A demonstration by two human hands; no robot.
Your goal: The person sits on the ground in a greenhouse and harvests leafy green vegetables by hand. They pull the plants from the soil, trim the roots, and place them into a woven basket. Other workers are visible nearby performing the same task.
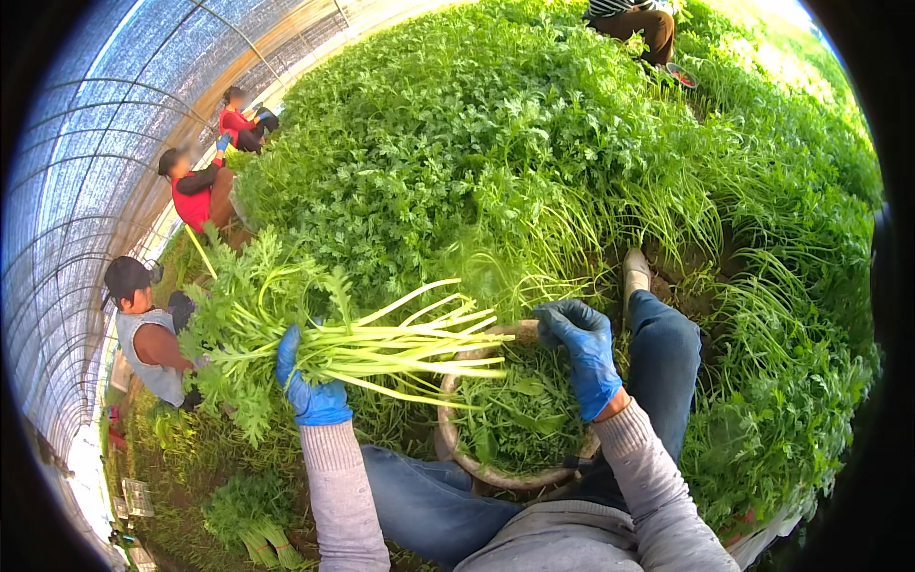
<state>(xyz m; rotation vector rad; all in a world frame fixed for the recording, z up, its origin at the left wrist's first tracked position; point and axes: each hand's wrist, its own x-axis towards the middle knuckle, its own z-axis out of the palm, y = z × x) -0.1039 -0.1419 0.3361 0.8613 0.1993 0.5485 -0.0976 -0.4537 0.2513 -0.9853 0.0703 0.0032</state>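
My left hand (313, 390), in a blue glove, grips a bunch of leafy greens (400, 347) that look like crown daisy. The bunch lies sideways, leaves to the left and pale cut stems pointing right. My right hand (582, 361), also in a blue glove with darkened fingertips, hovers to the right of the stem ends. Its fingers are curled together, and nothing shows between them. Between my knees stands a round tub (447, 418) holding loose leaves and trimmings (525, 411). The stem ends reach over the tub's left rim.
Dense growing greens (457, 143) fill the ground ahead and to the right. Tied bundles (268, 540) lie at lower left, near a pale crate (137, 497). A co-worker in a grey vest (150, 350) sits close on the left; several others work farther off. A hooped tunnel wall (78, 157) curves along the left.
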